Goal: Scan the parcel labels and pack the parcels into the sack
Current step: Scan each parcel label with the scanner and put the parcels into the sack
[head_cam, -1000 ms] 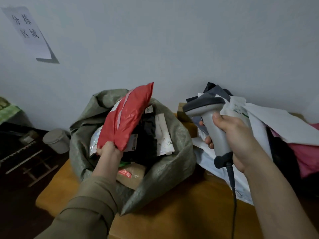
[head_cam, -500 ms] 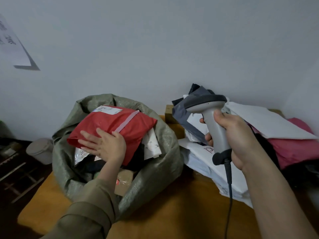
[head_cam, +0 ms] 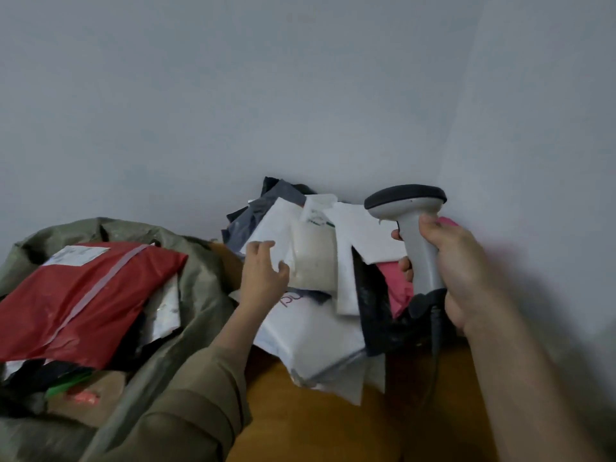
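Only the head view to go on. Taking the heap of parcels (head_cam: pixel 320 295) as the landmark: piled up in the wall corner on the orange-brown table (head_cam: pixel 300 425), white mailers on top, grey, black and pink ones poking out underneath. Left hand (head_cam: pixel 263 275) right at the heap's left edge, fingers loosely spread, thumb just touching a white mailer (head_cam: pixel 283 235), not properly gripping yet as far as can be told. That mailer lying tilted, long axis running up and away toward the wall. Right hand (head_cam: pixel 456 271) over the heap's right side, wrapped round the scanner (head_cam: pixel 411 228) handle, head pointing left across the pile, so probably next up: lift, scan. Left of the heap, the sack (head_cam: pixel 200 295) gaping open, red parcel (head_cam: pixel 83 298) lying flat on top inside. Plain grey wall behind, bit of motion blur.
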`<action>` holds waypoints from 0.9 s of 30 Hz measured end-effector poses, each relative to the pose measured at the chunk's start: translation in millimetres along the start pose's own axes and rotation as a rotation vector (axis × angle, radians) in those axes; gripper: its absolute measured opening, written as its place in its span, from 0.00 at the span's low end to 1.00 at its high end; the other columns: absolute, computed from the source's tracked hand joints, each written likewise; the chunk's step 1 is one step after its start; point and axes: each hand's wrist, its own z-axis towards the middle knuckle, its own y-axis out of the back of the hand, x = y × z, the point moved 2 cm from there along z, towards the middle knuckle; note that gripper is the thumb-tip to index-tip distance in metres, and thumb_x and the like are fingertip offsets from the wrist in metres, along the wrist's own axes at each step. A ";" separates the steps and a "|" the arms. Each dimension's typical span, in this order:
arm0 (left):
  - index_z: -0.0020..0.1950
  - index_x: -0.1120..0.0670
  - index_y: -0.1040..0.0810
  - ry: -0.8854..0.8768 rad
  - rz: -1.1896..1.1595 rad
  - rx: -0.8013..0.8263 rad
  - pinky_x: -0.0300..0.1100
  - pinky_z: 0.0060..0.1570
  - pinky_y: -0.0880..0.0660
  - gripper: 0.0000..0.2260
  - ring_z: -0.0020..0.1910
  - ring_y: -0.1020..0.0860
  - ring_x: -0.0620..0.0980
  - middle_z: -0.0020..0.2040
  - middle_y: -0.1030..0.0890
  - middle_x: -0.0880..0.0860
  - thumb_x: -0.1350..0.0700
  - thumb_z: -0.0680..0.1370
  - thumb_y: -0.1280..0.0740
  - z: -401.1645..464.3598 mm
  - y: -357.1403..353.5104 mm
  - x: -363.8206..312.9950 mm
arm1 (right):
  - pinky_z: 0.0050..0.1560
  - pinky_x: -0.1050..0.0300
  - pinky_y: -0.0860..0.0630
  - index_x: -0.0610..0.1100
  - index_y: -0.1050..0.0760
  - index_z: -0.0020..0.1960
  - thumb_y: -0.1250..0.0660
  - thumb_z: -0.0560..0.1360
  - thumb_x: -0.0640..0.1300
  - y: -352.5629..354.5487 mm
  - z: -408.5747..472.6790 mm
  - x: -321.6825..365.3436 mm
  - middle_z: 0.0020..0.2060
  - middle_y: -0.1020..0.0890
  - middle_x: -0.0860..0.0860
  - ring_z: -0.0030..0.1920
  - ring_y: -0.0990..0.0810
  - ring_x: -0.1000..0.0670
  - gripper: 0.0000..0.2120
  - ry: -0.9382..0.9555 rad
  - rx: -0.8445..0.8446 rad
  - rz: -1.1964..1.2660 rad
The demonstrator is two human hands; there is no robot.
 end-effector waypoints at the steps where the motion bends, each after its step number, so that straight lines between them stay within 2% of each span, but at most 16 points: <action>1: 0.69 0.58 0.30 -0.054 -0.016 0.044 0.37 0.60 0.33 0.19 0.62 0.27 0.54 0.68 0.32 0.55 0.57 0.78 0.34 -1.3 -19.8 -21.4 | 0.35 0.52 0.30 0.41 0.23 0.49 0.43 0.84 0.49 19.1 5.2 0.9 0.40 0.20 0.42 0.30 0.25 0.48 0.15 0.008 -0.017 -0.012; 4: 0.69 0.58 0.29 -0.207 -0.048 0.153 0.32 0.57 0.37 0.20 0.65 0.28 0.52 0.67 0.28 0.55 0.56 0.78 0.33 -8.2 -79.3 -82.0 | 0.36 0.51 0.29 0.40 0.23 0.52 0.43 0.84 0.50 66.1 16.8 0.5 0.41 0.19 0.42 0.30 0.25 0.48 0.16 -0.005 -0.042 -0.070; 7: 0.74 0.53 0.34 -0.216 -0.022 0.255 0.42 0.64 0.32 0.26 0.70 0.32 0.51 0.75 0.36 0.53 0.56 0.77 0.32 -12.2 -129.3 -118.7 | 0.35 0.53 0.28 0.40 0.22 0.53 0.43 0.84 0.50 96.2 24.4 -2.3 0.38 0.19 0.43 0.29 0.24 0.49 0.16 -0.041 -0.062 -0.068; 9: 0.77 0.50 0.38 -0.159 0.092 0.301 0.47 0.63 0.28 0.29 0.73 0.35 0.52 0.79 0.44 0.50 0.63 0.76 0.37 -9.6 -147.8 -127.2 | 0.30 0.58 0.29 0.39 0.22 0.53 0.43 0.84 0.50 109.5 26.9 -3.2 0.33 0.21 0.43 0.26 0.24 0.50 0.17 -0.066 -0.057 -0.071; 10: 0.77 0.49 0.38 -0.138 0.150 0.311 0.48 0.63 0.28 0.30 0.73 0.36 0.53 0.79 0.43 0.51 0.66 0.76 0.41 -7.9 -152.3 -128.9 | 0.27 0.61 0.29 0.39 0.23 0.54 0.44 0.84 0.50 114.8 27.2 -3.5 0.31 0.22 0.43 0.24 0.25 0.51 0.17 -0.074 -0.053 -0.080; 11: 0.75 0.51 0.35 -0.137 0.195 0.306 0.49 0.63 0.28 0.29 0.72 0.36 0.55 0.77 0.38 0.53 0.68 0.76 0.44 -5.7 -155.2 -128.7 | 0.25 0.62 0.30 0.38 0.23 0.55 0.44 0.84 0.50 119.6 27.3 -3.8 0.30 0.22 0.43 0.24 0.25 0.52 0.17 -0.078 -0.045 -0.086; 13: 0.67 0.55 0.25 -0.178 0.211 0.248 0.51 0.58 0.27 0.22 0.65 0.31 0.58 0.63 0.26 0.58 0.68 0.77 0.46 -1.5 -157.2 -127.1 | 0.24 0.62 0.30 0.38 0.24 0.56 0.44 0.84 0.50 126.3 26.0 -4.1 0.28 0.22 0.45 0.24 0.25 0.52 0.17 -0.085 -0.027 -0.080; 14: 0.61 0.57 0.23 -0.192 0.183 0.201 0.50 0.52 0.26 0.19 0.60 0.29 0.59 0.55 0.23 0.58 0.68 0.77 0.46 0.8 -155.3 -126.8 | 0.24 0.62 0.31 0.38 0.24 0.56 0.44 0.84 0.50 128.2 25.1 -4.0 0.27 0.22 0.45 0.24 0.26 0.52 0.17 -0.091 -0.022 -0.071; 16: 0.53 0.60 0.22 -0.204 0.127 0.097 0.47 0.41 0.30 0.15 0.51 0.26 0.60 0.43 0.25 0.56 0.69 0.76 0.46 9.0 -145.5 -128.1 | 0.24 0.62 0.30 0.39 0.24 0.56 0.44 0.84 0.50 129.3 25.7 -2.1 0.28 0.22 0.45 0.24 0.26 0.52 0.16 -0.096 -0.018 -0.048; 18: 0.50 0.61 0.22 -0.220 0.030 -0.032 0.45 0.36 0.34 0.12 0.42 0.25 0.57 0.38 0.25 0.54 0.69 0.77 0.45 18.2 -125.0 -133.6 | 0.25 0.61 0.30 0.40 0.24 0.55 0.44 0.84 0.49 126.6 29.1 2.4 0.31 0.22 0.45 0.24 0.25 0.52 0.15 -0.085 -0.016 -0.018; 21: 0.54 0.59 0.23 -0.146 -0.251 -0.175 0.45 0.37 0.29 0.10 0.39 0.25 0.51 0.40 0.24 0.50 0.65 0.81 0.43 30.8 -80.5 -140.8 | 0.26 0.59 0.29 0.39 0.24 0.55 0.43 0.84 0.48 116.8 34.6 13.6 0.39 0.21 0.45 0.25 0.24 0.52 0.14 -0.042 -0.010 0.012; 23: 0.57 0.56 0.25 -0.013 -0.424 -0.234 0.44 0.40 0.21 0.10 0.42 0.23 0.49 0.45 0.23 0.49 0.64 0.82 0.43 35.8 -57.2 -141.7 | 0.26 0.59 0.29 0.38 0.24 0.57 0.43 0.84 0.48 111.1 36.9 17.9 0.37 0.21 0.45 0.25 0.25 0.52 0.15 -0.019 -0.017 0.036; 27: 0.64 0.57 0.28 0.260 -0.789 -0.369 0.38 0.37 0.19 0.12 0.50 0.22 0.49 0.56 0.25 0.52 0.64 0.83 0.45 37.8 -14.8 -124.0 | 0.24 0.60 0.29 0.37 0.25 0.61 0.43 0.84 0.48 88.8 37.0 23.9 0.41 0.21 0.43 0.25 0.25 0.53 0.17 0.056 -0.032 0.128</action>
